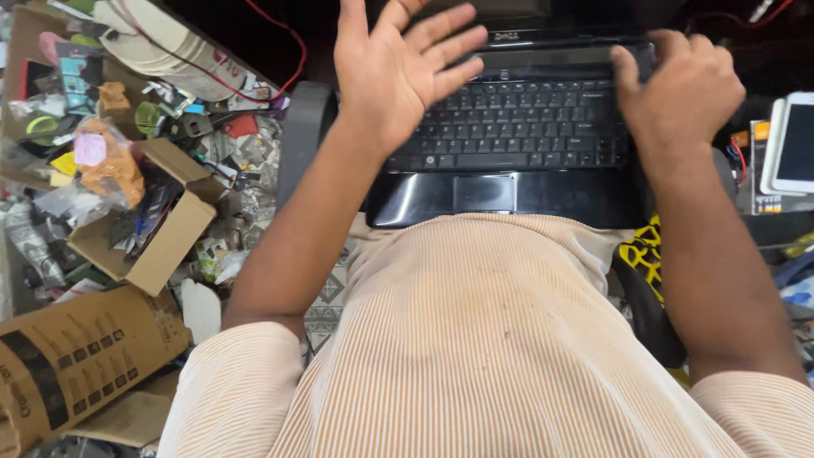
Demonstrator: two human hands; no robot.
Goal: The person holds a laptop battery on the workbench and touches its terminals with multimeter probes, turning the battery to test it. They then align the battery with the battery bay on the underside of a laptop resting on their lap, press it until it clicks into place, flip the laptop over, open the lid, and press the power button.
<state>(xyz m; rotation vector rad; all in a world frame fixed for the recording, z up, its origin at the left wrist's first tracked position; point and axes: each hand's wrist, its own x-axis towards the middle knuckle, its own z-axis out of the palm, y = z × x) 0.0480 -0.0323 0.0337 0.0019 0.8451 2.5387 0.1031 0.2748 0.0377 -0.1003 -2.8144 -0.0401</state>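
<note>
Head cam: both hands at the glossy black open laptop [509,136] in front of me.

I see my left hand [398,64] raised over the keyboard's left side, palm open, fingers spread, not touching. Right hand [678,89] curled on the laptop's upper right corner near the hinge. Left of the laptop: small open brown cardboard box [157,233] full of small parts in clutter. White flat tablet-like device [793,144] at far right.

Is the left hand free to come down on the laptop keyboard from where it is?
Probably yes. The left hand is raised, open with fingers spread, holding nothing, right above the left part of the keyboard. Nothing lies between them. The right hand grips the laptop's far right corner, clear of that side.
</note>
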